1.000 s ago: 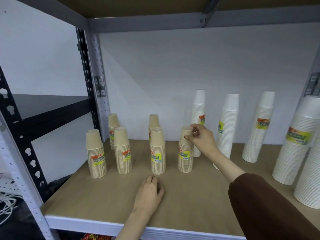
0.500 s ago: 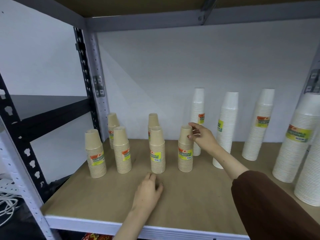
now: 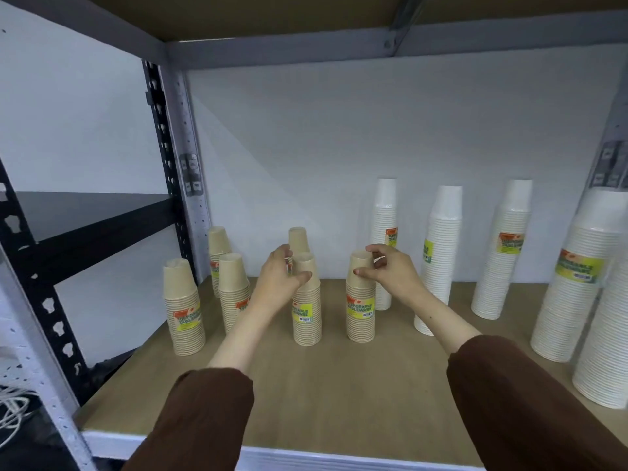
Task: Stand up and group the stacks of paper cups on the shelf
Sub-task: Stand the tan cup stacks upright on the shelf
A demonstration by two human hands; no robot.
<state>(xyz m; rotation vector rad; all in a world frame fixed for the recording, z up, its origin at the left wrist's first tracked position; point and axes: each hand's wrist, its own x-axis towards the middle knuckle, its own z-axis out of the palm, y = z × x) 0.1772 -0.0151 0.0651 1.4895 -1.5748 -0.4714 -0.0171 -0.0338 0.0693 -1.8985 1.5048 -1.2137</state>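
Several short brown paper cup stacks stand upright on the left half of the wooden shelf [image 3: 339,385]. My left hand [image 3: 278,277] wraps around the top of the middle front brown stack [image 3: 307,311], thumb across its front. My right hand [image 3: 390,270] pinches the top cup of the rightmost brown stack [image 3: 361,311], thumb in front and fingers behind. Other brown stacks stand at the far left [image 3: 183,307], behind it [image 3: 232,290] [image 3: 217,246], and at the back [image 3: 298,237]. Tall white cup stacks [image 3: 385,232] [image 3: 440,260] [image 3: 503,249] stand upright to the right.
Two wider white stacks [image 3: 577,283] [image 3: 605,351] fill the right edge of the shelf. A grey upright post [image 3: 190,185] bounds the left side, with a black shelf [image 3: 85,215] beyond it. The upper shelf's beam [image 3: 339,45] runs overhead. White cables [image 3: 13,409] lie below left.
My left hand has lifted off the shelf board and closed around the top of the middle brown stack. My right hand has stayed on the rightmost brown stack.
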